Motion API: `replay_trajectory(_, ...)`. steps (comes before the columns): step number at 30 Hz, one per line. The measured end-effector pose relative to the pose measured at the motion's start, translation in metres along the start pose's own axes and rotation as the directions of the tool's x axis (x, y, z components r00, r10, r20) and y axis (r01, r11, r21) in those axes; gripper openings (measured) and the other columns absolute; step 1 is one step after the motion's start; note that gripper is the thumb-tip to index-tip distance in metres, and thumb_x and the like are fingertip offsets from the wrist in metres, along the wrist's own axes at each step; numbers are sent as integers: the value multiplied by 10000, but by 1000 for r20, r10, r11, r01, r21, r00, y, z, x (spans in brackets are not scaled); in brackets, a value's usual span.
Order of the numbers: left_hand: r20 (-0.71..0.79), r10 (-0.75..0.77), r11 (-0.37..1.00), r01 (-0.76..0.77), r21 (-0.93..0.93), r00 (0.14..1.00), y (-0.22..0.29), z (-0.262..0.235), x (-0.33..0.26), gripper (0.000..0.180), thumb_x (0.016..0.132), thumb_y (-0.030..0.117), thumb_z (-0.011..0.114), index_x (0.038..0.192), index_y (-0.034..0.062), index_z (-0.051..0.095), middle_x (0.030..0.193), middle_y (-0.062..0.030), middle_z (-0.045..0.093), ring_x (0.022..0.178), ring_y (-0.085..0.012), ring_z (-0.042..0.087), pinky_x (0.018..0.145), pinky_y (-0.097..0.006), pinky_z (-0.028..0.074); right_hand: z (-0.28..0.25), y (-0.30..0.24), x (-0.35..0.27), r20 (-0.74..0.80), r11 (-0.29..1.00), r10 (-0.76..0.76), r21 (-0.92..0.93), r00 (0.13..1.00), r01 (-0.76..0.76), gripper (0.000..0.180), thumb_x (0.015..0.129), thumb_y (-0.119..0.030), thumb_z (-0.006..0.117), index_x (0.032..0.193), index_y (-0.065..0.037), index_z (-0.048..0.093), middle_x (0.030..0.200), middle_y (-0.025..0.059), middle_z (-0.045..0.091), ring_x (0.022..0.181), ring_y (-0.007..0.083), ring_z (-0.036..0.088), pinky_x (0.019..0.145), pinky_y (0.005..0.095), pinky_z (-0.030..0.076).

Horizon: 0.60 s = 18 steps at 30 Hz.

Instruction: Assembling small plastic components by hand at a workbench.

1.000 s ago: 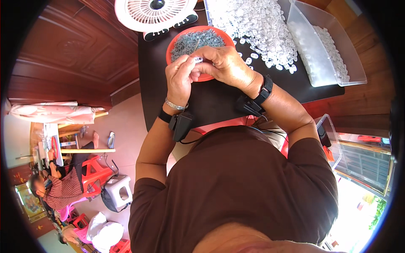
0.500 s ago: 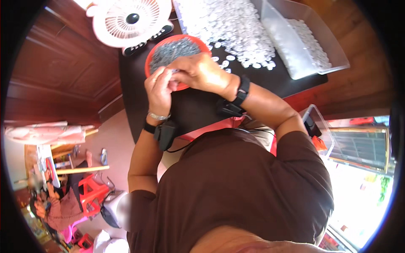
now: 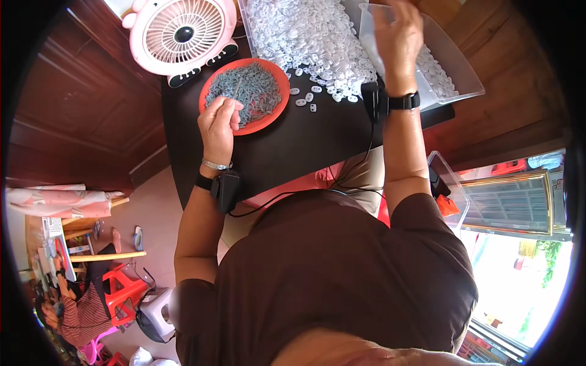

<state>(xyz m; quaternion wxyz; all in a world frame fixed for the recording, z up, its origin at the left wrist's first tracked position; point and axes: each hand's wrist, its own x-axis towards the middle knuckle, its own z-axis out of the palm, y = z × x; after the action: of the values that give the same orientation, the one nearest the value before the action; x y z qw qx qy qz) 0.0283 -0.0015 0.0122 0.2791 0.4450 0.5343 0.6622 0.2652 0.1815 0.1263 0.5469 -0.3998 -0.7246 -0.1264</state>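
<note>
Dark wooden walls frame a black table (image 3: 287, 146) where a seated person in a brown shirt sorts small parts beside a pink desk fan (image 3: 180, 35). At the near edge of a red plate (image 3: 268, 116) heaped with small grey pieces (image 3: 247, 91), the left hand (image 3: 218, 125) is loosely curled, its fingertips apparently pinching at the grey pieces; what it grips is too small to tell. Raised over a clear plastic bin (image 3: 455, 76) partly filled with white pieces, the right hand (image 3: 397, 30) has its fingers spread and seems empty. A large pile of white pieces (image 3: 308, 33) lies between plate and bin. The work looks to be at a drop-off into the bin, and the next move would call for a fine fingertip pick from plate and pile.
</note>
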Motion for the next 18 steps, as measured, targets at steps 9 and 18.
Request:
replay_trajectory(9, -12, -48, 999, 48, 16, 999, -4, -4, 3, 243, 901, 171, 516, 755, -1, 608, 607, 16, 496, 528, -48, 434, 481, -194, 349, 81, 5, -77, 775, 966, -170, 253, 608, -53, 174, 764, -201, 599, 879, -106, 688, 836, 105, 672, 808, 287, 638, 712, 372, 502)
replay_trajectory(18, -2, -43, 999, 43, -5, 999, -4, -6, 4, 246, 901, 176, 517, 755, -1, 605, 616, 11, 500, 542, -46, 449, 469, -193, 358, 90, 0, -77, 891, 966, -68, -54, 448, 254, 234, 723, -236, 638, 878, -64, 678, 886, 157, 663, 881, 322, 635, 759, 422, 505)
